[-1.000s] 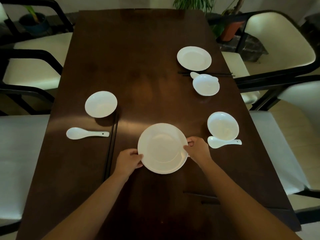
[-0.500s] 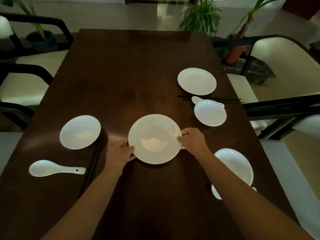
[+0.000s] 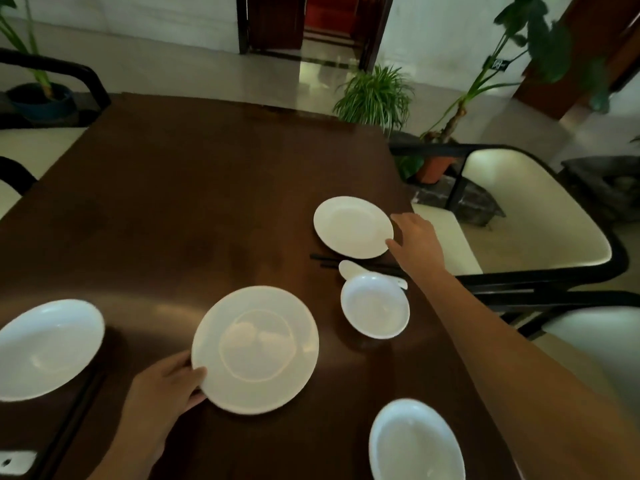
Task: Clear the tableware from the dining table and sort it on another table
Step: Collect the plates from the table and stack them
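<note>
Left hand: the left hand (image 3: 162, 393) enters from the bottom edge, forearm angled up and to the right; the thumb lies over the near-left rim of the large plate (image 3: 255, 349) and the fingers curl beneath it, so the hand grips that plate alone
Large plate: held at the near middle of the dining table (image 3: 173, 209); the pictures do not show whether its underside touches the wood
Right hand: the right hand (image 3: 417, 242) is stretched far forward on a straight arm that crosses from the lower right; fingers spread and lightly bent, thumb tip at the right rim of the small plate (image 3: 353, 226), nothing clasped
Small plate: flat on the far right part of the table, just beyond the black chopsticks (image 3: 323, 260)
Small bowl: the small bowl (image 3: 375, 306) stands just to the near side of the chopsticks, with a white spoon (image 3: 351, 270) partly hidden behind its far rim
Near bowl: a second bowl (image 3: 415, 441) sits at the near right, under the right forearm
Left bowl: a third bowl (image 3: 45, 348) sits at the left edge
Chair: a cream-seated chair (image 3: 530, 216) stands to the right of the table
Writing: a small dark tag (image 3: 497, 64) hangs on a plant at the upper right; its mark is too small to read
</note>
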Demonstrator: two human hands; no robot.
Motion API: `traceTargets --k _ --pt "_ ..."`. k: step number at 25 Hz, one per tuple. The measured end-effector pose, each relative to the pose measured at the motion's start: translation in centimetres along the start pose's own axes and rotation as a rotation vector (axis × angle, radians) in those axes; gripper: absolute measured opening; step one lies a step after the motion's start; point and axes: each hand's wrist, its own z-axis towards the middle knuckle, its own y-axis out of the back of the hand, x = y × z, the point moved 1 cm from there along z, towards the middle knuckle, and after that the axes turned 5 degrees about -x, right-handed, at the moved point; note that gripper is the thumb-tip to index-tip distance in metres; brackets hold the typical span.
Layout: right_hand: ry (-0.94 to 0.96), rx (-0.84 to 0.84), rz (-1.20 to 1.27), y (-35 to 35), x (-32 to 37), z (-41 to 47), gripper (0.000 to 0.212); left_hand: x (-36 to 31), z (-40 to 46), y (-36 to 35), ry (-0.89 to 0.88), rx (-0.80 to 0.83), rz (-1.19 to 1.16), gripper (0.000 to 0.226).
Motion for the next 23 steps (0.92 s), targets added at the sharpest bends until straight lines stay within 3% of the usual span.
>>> traceTargets --k 4,7,10,15,18,21,23 --pt "-0.08 0.109 -0.114 -3.3 -2.4 3.1 0.056 0.1 0.9 -0.2 0.025 0.007 -0.011 0.033" --pt "0.0 0.203 -0.227 -5.5 -2.4 4.3 0.046 0.3 1.6 0.0 -0.009 0.047 0.012 0.033" --pt "-0.04 0.253 -0.173 -6.8 -2.2 5.2 0.038 0.5 1.7 0.1 -0.028 0.053 0.008 0.031" --pt "-0.322 0.187 0.116 -7.0 -1.6 6.6 0.052 0.4 1.7 0.0 -0.001 0.049 -0.045 0.027" --pt "-0.479 0.213 0.273 -6.7 -2.3 6.9 0.039 0.3 1.5 0.0 -0.004 0.059 -0.028 0.026" --pt "-0.642 0.191 0.641 -6.0 -2.7 6.5 0.026 0.0 0.6 0.0 -0.078 0.103 0.041 0.018" --pt "-0.687 0.163 0.833 -4.8 -2.2 6.4 0.029 -0.3 0.2 -0.1 -0.072 0.079 0.041 0.018"
